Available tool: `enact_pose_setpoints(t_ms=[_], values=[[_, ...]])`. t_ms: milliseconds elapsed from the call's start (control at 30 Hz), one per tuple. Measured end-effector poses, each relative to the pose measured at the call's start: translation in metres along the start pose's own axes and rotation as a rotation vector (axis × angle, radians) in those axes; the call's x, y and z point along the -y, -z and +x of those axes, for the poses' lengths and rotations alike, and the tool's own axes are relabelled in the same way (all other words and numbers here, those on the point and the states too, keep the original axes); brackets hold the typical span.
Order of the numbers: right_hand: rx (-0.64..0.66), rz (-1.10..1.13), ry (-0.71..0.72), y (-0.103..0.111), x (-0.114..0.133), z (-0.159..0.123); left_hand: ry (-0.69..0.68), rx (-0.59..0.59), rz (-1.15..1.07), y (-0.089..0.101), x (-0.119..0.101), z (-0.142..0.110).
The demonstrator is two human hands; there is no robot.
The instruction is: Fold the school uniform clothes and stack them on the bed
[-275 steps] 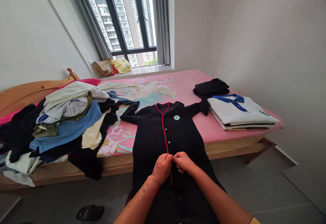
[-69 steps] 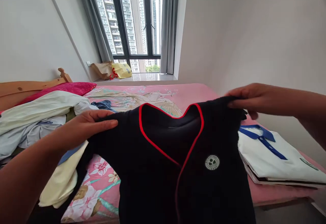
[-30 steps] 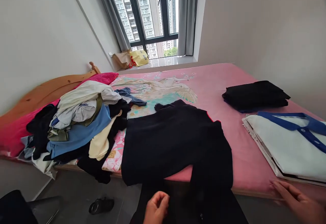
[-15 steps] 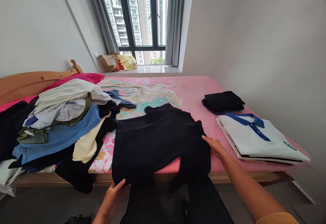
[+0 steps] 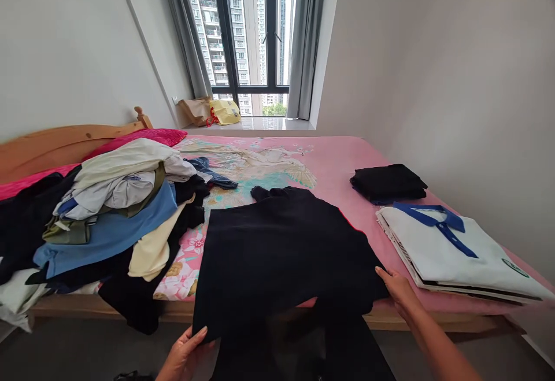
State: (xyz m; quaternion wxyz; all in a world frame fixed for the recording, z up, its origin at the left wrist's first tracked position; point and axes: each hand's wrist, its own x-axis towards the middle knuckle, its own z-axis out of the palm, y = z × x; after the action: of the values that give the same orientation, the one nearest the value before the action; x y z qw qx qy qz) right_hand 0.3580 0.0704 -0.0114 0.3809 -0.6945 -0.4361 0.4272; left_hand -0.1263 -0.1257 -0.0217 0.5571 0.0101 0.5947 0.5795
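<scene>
While left fingers [image 5: 197, 337] and right fingers [image 5: 387, 277] seemingly pinch the black garment [image 5: 281, 248], its red trim [image 5: 350, 223] has straightened.

Black top [image 5: 281, 248] turned sideways, badge and buttons now hidden, hands [image 5: 184, 351] [image 5: 398, 291] spread to opposite ends.

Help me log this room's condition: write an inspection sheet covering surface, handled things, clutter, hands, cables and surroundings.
Surface: bed, pink patterned cover.
Handled things: dark garment with red trim, spread at the bed's near edge.
Clutter: loose clothes pile at left, partly overhanging; folded black clothes and folded white shirt at right.
Hands: left hand and right hand each hold the garment's edge.
Cables: nothing seen.
Surroundings: window, gray curtains, yellow bag on the sill.
</scene>
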Motion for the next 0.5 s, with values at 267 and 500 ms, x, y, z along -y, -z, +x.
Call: enact_pose_setpoints(t_ms=[267,500], values=[[0.459,0.392,-0.259,-0.012,0.008,-0.048,0.051,0.049,0.012,-0.017,0.002,-0.009],[0.167,0.209,-0.183,0.034,0.003,-0.082,0.003,-0.028,0.075,-0.005,-0.041,-0.075]])
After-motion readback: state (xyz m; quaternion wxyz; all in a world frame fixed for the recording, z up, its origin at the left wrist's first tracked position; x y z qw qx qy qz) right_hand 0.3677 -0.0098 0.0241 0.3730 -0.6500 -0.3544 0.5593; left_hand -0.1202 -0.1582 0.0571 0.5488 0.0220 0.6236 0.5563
